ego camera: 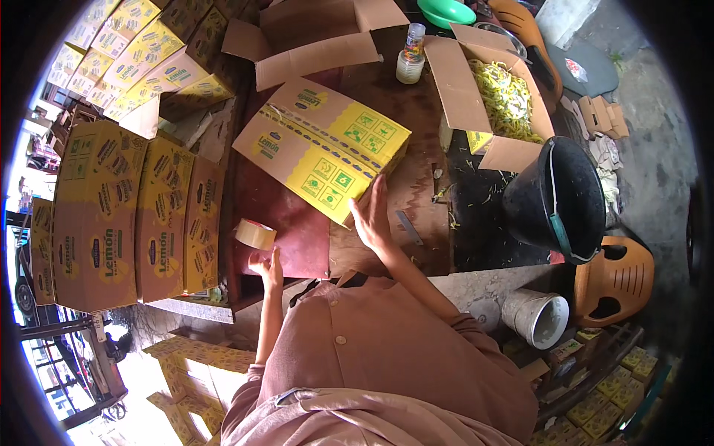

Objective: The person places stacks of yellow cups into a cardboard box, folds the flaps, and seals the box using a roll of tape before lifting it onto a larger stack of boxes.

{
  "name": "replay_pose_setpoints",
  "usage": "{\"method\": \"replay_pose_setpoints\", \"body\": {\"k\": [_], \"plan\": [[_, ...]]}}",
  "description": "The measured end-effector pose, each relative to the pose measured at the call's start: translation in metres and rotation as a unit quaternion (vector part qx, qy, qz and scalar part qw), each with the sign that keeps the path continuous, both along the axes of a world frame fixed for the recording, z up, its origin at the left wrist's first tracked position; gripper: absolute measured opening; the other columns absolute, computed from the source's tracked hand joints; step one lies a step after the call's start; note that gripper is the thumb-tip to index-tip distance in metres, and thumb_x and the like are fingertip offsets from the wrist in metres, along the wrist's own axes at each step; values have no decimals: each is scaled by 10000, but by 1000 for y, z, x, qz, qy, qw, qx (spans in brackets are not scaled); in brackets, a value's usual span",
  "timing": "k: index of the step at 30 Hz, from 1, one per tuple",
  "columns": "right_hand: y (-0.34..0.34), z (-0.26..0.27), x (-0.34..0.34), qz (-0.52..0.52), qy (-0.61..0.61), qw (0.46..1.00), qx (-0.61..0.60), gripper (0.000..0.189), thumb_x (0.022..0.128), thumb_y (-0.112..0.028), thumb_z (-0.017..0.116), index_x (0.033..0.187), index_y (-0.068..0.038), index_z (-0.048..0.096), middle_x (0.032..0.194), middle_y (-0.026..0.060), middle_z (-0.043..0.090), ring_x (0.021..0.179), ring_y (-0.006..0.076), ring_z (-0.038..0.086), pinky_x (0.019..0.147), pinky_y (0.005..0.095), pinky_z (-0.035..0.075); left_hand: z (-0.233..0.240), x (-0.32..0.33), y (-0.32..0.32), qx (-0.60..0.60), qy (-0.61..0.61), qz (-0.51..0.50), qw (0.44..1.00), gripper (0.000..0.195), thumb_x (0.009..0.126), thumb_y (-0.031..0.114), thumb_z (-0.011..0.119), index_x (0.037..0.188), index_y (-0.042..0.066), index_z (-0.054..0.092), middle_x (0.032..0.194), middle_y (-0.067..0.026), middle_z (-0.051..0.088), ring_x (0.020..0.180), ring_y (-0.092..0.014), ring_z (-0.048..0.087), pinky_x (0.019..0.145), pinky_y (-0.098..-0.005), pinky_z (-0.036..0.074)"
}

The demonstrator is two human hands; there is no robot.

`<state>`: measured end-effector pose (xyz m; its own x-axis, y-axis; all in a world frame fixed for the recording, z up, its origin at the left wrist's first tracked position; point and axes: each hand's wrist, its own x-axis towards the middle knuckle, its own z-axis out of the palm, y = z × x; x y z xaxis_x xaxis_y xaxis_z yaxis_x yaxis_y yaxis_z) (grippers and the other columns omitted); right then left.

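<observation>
A yellow and pink printed cardboard carton [323, 150] lies slantwise on the table, its top flaps closed along a central seam. My right hand [372, 220] is at its near right corner, fingers up along the end face, apparently touching it without a grip. To the left, my left hand [268, 268] is raised with thumb and fingers apart and nothing in it. Just beyond those fingertips a roll of brown packing tape [256, 234] stands on the red part of the table [295, 228]. A flat metal blade-like strip [410, 227] lies right of my right hand.
Stacked printed cartons [162, 223] border the table on the left. An open carton [446, 83] of yellow-green strips stands at the far right, with a black bucket [524, 195] nearer me. A lidded bottle on stacked cups [410, 56] and an open carton [318, 58] stand at the back.
</observation>
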<state>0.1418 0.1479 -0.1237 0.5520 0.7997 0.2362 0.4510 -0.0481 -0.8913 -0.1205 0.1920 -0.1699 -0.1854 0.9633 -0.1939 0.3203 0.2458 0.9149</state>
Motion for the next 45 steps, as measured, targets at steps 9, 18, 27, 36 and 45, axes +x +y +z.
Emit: {"method": "replay_pose_setpoints", "body": {"k": [9, 18, 27, 36, 45], "plan": [[-10, -15, 41, 40, 136, 989, 45, 714, 766, -318, 606, 1256, 62, 251, 1287, 269, 238, 1186, 361, 290, 978, 405, 262, 39, 40, -30, 151, 133, 153, 967, 633, 716, 280, 666, 1121, -25, 286, 1074, -143, 264, 983, -222, 308, 855, -349, 306], [53, 36, 146, -31, 126, 978, -163, 874, 733, -533, 542, 1288, 57, 217, 1319, 236, 259, 1239, 299, 242, 1010, 365, 212, 50, 141, -24, -170, -255, -122, 944, 607, 828, 450, 469, 1250, 71, 251, 1304, -105, 257, 1186, -258, 286, 915, -511, 296], [72, 18, 148, 112, 265, 958, -24, 567, 786, -406, 551, 1163, 3, 442, 1120, 105, 503, 1033, 189, 457, 899, 301, 328, 14, 158, -5, -52, -438, -136, 887, 674, 871, 322, 436, 1319, 135, -32, 1350, -85, 209, 1236, -205, 253, 1004, -348, 223], [66, 60, 128, 182, 314, 931, -47, 419, 774, -366, 573, 975, 1, 559, 931, 48, 563, 870, 118, 494, 777, 270, 371, 69, 102, -3, -184, -517, -164, 820, 677, 789, 573, 357, 1308, 146, 279, 1324, -98, 322, 1192, -270, 332, 955, -477, 268], [37, 49, 171, 258, 418, 870, -32, 669, 763, -523, 509, 1241, -75, 372, 1257, 45, 398, 1173, 197, 323, 981, 380, 189, 80, 117, -17, -129, -492, -222, 832, 827, 748, 268, 530, 1336, 344, -46, 1339, -36, 198, 1126, -232, 326, 743, -401, 427]]}}
